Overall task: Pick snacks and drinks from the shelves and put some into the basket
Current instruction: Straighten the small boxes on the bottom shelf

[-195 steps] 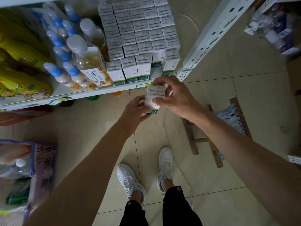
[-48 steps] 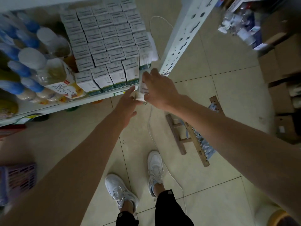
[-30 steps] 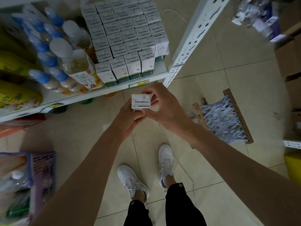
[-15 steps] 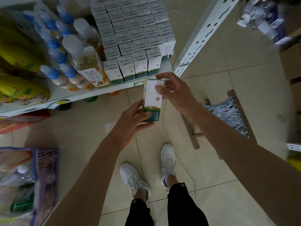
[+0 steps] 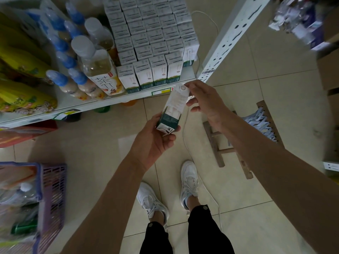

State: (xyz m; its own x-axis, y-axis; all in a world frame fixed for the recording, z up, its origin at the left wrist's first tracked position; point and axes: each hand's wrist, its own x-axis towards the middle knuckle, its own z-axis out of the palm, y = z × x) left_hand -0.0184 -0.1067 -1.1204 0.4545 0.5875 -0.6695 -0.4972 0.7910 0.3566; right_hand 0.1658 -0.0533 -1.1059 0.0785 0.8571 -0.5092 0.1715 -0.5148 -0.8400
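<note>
A white shelf [image 5: 95,105] filled the upper left of the frame, cartons and bottles packed on it; a purple basket [image 5: 53,189] sat at lower left. At centre, one carton [image 5: 173,107] hung tilted over the floor — the left hand [image 5: 156,142] gripped its dark base, the right hand [image 5: 203,99] pinched its top.

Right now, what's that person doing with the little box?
A person stands at a store shelf holding a drink carton in both hands. The left hand grips its dark green bottom end, and the right hand pinches the top end, with the carton tilted over the floor. More cartons like it sit in rows on the shelf beside bottles. The purple basket waits on the floor at the left, already holding some items.
</note>
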